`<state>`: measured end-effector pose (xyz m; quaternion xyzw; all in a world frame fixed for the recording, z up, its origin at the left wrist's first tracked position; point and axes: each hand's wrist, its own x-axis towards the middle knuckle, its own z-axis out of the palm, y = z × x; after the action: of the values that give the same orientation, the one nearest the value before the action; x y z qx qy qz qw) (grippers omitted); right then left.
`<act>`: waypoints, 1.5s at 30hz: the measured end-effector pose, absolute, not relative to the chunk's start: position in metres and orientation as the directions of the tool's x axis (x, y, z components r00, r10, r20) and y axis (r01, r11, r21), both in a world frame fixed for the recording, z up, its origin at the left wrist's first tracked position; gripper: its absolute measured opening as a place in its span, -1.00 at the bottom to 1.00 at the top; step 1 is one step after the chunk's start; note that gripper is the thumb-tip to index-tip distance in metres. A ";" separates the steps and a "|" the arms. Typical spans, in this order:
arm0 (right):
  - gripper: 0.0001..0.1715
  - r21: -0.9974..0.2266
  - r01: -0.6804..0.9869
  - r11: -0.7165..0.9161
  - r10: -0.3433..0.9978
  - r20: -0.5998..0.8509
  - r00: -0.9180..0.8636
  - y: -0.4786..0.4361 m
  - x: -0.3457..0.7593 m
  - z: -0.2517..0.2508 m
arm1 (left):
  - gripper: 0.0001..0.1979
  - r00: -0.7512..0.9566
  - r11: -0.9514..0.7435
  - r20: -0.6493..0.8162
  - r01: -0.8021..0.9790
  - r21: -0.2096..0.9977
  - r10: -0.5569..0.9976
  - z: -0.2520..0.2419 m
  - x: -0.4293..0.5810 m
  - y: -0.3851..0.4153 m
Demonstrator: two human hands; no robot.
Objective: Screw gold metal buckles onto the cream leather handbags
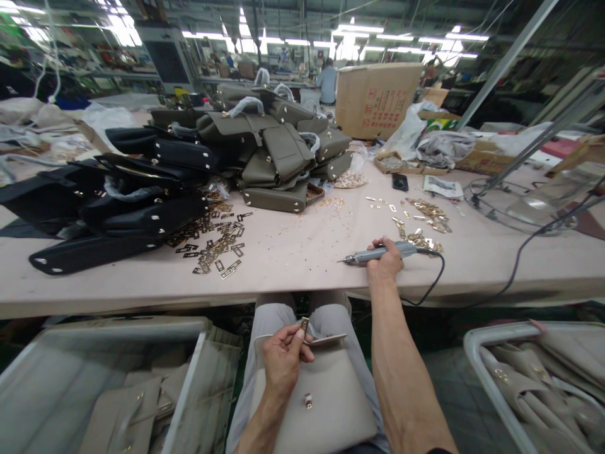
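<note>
My left hand (283, 356) pinches a small gold metal plate (304, 325) between thumb and fingers, just above the top of a beige handbag (331, 384). The bag lies across my lap, and a small metal clasp (309, 401) sits on its front panel. Over the table's front part, my right hand (385, 258) is wrapped round a grey electric screwdriver (373, 254), whose tip points left. Its dark cord (442, 277) trails off to the right. Gold metal fittings (423, 239) lie in a pile just beyond that hand.
Stacked black bags (155, 157) and olive bags (283, 148) cover the table's left and middle. Loose metal plates (222, 246) are scattered before them. Bins with beige bags stand left (189, 384) and right (491, 394). A cardboard box (378, 98) and a wire stand (501, 195) are farther back.
</note>
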<state>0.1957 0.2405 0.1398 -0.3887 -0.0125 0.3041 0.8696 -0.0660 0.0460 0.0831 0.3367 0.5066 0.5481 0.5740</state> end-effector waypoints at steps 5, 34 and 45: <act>-0.67 -0.694 -0.515 0.503 0.551 -0.202 0.810 0.236 0.196 0.144 | -0.55 -0.117 0.173 -0.214 -0.288 0.942 0.970 0.085 -0.066 0.046; -0.69 -0.618 -0.567 0.545 0.671 -0.084 0.737 0.226 0.205 0.131 | -0.56 -0.117 0.171 -0.216 -0.309 0.936 0.969 0.082 -0.065 0.044; -0.64 -0.620 -0.583 0.525 0.664 -0.130 0.736 0.217 0.204 0.138 | -0.59 -0.117 0.160 -0.201 -0.292 0.943 0.973 0.079 -0.064 0.046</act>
<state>0.2041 0.2168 0.1378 -0.3307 -0.0613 0.3579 0.8711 -0.0636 0.0460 0.0787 0.3383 0.5029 0.5528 0.5719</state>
